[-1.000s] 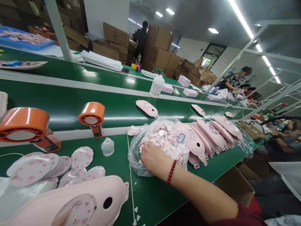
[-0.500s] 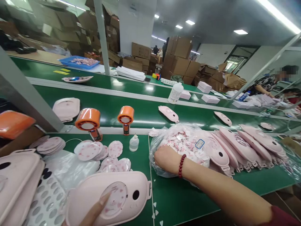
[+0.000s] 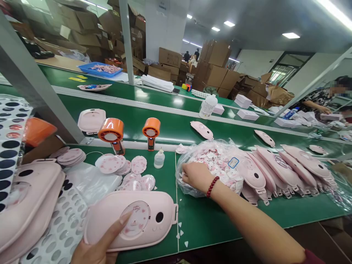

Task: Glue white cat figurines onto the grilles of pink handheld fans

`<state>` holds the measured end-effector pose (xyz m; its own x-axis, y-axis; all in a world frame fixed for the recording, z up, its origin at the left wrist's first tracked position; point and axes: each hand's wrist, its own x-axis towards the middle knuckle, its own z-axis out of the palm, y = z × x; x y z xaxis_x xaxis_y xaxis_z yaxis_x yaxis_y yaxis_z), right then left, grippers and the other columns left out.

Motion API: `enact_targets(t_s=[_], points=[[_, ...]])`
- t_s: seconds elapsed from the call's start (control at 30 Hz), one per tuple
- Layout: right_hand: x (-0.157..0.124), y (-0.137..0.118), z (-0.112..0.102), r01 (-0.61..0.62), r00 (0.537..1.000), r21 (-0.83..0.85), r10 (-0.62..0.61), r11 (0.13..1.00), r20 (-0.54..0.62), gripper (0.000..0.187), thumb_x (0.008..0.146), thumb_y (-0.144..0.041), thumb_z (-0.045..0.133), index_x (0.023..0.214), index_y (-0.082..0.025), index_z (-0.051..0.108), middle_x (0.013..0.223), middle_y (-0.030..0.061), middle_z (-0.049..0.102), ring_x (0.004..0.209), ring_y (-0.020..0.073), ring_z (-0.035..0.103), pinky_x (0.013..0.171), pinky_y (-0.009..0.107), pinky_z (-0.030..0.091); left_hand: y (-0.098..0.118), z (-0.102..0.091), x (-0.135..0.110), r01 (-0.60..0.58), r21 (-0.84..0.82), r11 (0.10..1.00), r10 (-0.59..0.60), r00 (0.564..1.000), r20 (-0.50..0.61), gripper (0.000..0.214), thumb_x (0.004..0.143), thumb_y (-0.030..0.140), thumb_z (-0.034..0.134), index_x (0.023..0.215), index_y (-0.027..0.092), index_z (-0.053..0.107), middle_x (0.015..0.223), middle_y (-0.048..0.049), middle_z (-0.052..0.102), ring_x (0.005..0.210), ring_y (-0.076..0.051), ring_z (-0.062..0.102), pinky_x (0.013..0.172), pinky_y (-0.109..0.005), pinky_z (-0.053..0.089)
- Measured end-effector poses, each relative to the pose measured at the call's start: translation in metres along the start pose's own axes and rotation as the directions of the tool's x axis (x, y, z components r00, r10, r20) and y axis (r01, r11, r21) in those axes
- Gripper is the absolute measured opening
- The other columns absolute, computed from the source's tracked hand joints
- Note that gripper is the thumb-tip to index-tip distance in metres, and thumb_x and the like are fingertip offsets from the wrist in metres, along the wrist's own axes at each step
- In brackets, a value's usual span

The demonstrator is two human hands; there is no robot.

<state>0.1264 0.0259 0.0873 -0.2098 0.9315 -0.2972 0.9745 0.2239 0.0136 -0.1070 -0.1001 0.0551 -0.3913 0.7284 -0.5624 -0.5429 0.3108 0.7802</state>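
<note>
My left hand (image 3: 100, 245) holds a pink plastic shell (image 3: 132, 223) flat on the green table at the near edge, thumb resting on its round patterned disc. My right hand (image 3: 195, 175), with a red bead bracelet on the wrist, reaches into a clear plastic bag (image 3: 211, 165) full of small pink and white pieces, fingers curled among them. What the fingers grip is hidden. Loose round patterned discs (image 3: 121, 167) lie between the two hands beside a small white bottle (image 3: 159, 159).
A row of pink shells (image 3: 286, 167) lies right of the bag. Two orange devices (image 3: 132, 134) stand by the conveyor belt (image 3: 170, 126), which carries single pink shells. Stacked shells and a dotted sheet (image 3: 55, 223) sit at left. Cardboard boxes and other people are behind.
The view swung left and down, showing more of the left table. My left hand came into view on the pink shell. My right hand stayed in the bag.
</note>
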Motion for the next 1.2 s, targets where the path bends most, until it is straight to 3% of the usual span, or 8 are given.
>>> enact_targets(t_s=[0.17, 0.27, 0.37, 0.43, 0.63, 0.7, 0.9, 1.2], points=[[-0.025, 0.005, -0.009, 0.063, 0.974, 0.128, -0.033, 0.990, -0.222, 0.026, 0.110, -0.031, 0.051, 0.113, -0.021, 0.075, 0.107, 0.0075, 0.072, 0.098, 0.0191, 0.071, 0.086, 0.032, 0.056, -0.002, 0.001, 0.001, 0.038, -0.066, 0.997, -0.037, 0.999, 0.004, 0.058, 0.055, 0.027, 0.097, 0.109, 0.031, 0.076, 0.126, 0.0008, 0.077, 0.127, -0.034, 0.066, 0.084, -0.032, 0.066], [-0.048, -0.006, -0.004, 0.248, 0.917, 0.346, -0.105, 0.905, -0.384, 0.022, 0.106, -0.036, 0.059, 0.113, -0.026, 0.077, 0.107, 0.0050, 0.071, 0.095, 0.0141, 0.069, 0.077, 0.022, 0.056, -0.001, 0.005, -0.002, 0.052, -0.082, 0.995, -0.049, 0.998, 0.043, 0.058, 0.056, 0.029, 0.097, 0.110, 0.032, 0.076, 0.126, 0.0015, 0.077, 0.126, -0.034, 0.066, 0.090, -0.034, 0.065], [-0.064, -0.024, 0.010, 0.602, 0.761, 0.607, -0.140, 0.519, -0.634, 0.014, 0.099, -0.033, 0.071, 0.102, -0.024, 0.081, 0.098, 0.0042, 0.074, 0.091, 0.0144, 0.071, 0.073, 0.022, 0.058, 0.001, 0.010, -0.006, 0.057, -0.066, 0.996, -0.052, 0.996, 0.068, 0.072, 0.052, 0.027, 0.100, 0.120, 0.031, 0.073, 0.127, -0.0014, 0.077, 0.126, -0.034, 0.066, 0.098, -0.036, 0.062], [-0.070, -0.036, 0.019, 0.736, 0.654, 0.591, -0.122, 0.330, -0.746, 0.015, 0.099, -0.033, 0.070, 0.101, -0.023, 0.081, 0.093, 0.0041, 0.076, 0.086, 0.0147, 0.072, 0.076, 0.025, 0.059, 0.002, 0.011, -0.008, 0.028, -0.058, 0.998, -0.022, 0.995, 0.093, 0.078, 0.050, 0.026, 0.100, 0.123, 0.030, 0.072, 0.126, -0.0035, 0.077, 0.124, -0.036, 0.067, 0.099, -0.039, 0.062], [-0.068, -0.056, 0.021, 0.896, 0.390, 0.275, -0.317, 0.349, -0.865, 0.030, 0.106, -0.038, 0.058, 0.097, -0.022, 0.082, 0.075, 0.0031, 0.070, 0.067, 0.0119, 0.064, 0.065, 0.023, 0.056, 0.000, 0.006, -0.011, 0.105, -0.041, 0.994, -0.093, 0.970, 0.223, 0.082, 0.050, 0.023, 0.098, 0.127, 0.026, 0.070, 0.130, -0.0076, 0.075, 0.122, -0.041, 0.067, 0.092, -0.045, 0.064], [-0.067, -0.059, 0.019, 0.916, 0.376, 0.278, -0.376, 0.289, -0.847, 0.024, 0.105, -0.028, 0.056, 0.100, -0.020, 0.078, 0.081, 0.0034, 0.076, 0.073, 0.0119, 0.071, 0.073, 0.023, 0.059, 0.000, 0.003, -0.012, 0.120, -0.060, 0.991, -0.103, 0.968, 0.228, 0.082, 0.049, 0.025, 0.099, 0.126, 0.026, 0.071, 0.129, -0.0086, 0.076, 0.122, -0.041, 0.067, 0.095, -0.046, 0.062], [-0.072, -0.066, 0.022, 0.871, 0.491, 0.455, -0.329, 0.185, -0.807, 0.021, 0.089, -0.016, 0.059, 0.105, -0.018, 0.073, 0.094, 0.0072, 0.080, 0.081, 0.0138, 0.074, 0.075, 0.022, 0.061, 0.001, -0.001, -0.016, 0.100, -0.047, 0.994, -0.088, 0.973, 0.213, 0.075, 0.055, 0.025, 0.097, 0.125, 0.026, 0.071, 0.123, -0.0084, 0.078, 0.121, -0.039, 0.068, 0.097, -0.045, 0.061], [-0.071, -0.074, 0.032, 0.896, 0.430, 0.354, -0.325, 0.269, -0.842, 0.018, 0.102, -0.034, 0.067, 0.110, -0.018, 0.072, 0.099, 0.0061, 0.082, 0.092, 0.0141, 0.077, 0.086, 0.022, 0.060, -0.002, -0.002, -0.013, 0.077, -0.020, 0.997, -0.070, 0.970, 0.234, 0.073, 0.053, 0.018, 0.093, 0.123, 0.022, 0.073, 0.116, -0.0087, 0.079, 0.116, -0.039, 0.070, 0.086, -0.040, 0.064]])
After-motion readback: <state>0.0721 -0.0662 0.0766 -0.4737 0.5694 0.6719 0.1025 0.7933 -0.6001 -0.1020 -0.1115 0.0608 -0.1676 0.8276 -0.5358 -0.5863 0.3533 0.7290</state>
